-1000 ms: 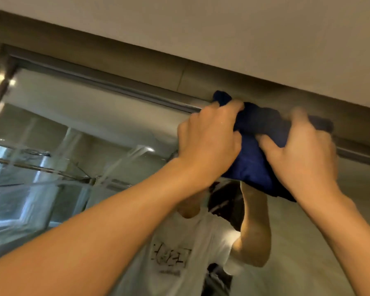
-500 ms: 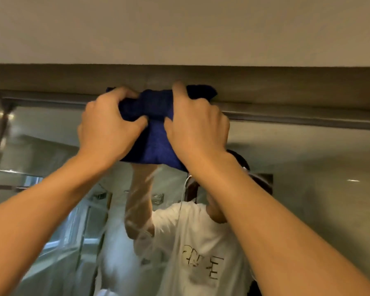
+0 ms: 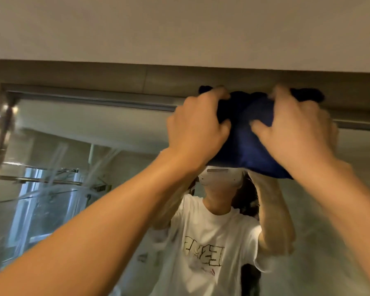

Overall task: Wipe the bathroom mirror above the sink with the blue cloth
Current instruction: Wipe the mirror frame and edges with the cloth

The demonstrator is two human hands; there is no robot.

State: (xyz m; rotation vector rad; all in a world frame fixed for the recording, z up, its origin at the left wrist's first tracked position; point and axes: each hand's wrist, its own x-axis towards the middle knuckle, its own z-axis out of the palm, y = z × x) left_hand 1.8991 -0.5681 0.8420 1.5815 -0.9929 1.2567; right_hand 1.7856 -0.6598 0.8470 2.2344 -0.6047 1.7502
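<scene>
The dark blue cloth (image 3: pixel 246 144) is bunched against the top edge of the mirror (image 3: pixel 94 133), overlapping its grey frame (image 3: pixel 90 98). My left hand (image 3: pixel 198 131) grips the cloth's left part, fingers curled over its top and thumb hooked underneath. My right hand (image 3: pixel 295 131) grips the right part the same way. Both arms reach up and forward. The cloth's lower edge hangs just above the reflected head. The sink is out of view.
The mirror reflects a person in a white printed T-shirt with both arms raised, plus a glass shower screen and a window at the left. A brown wall strip (image 3: pixel 73 74) and the pale ceiling (image 3: pixel 179 28) lie above the frame.
Both hands slid the cloth along the mirror's top edge, first to the left, then back to the right. The grip on the cloth stays the same.
</scene>
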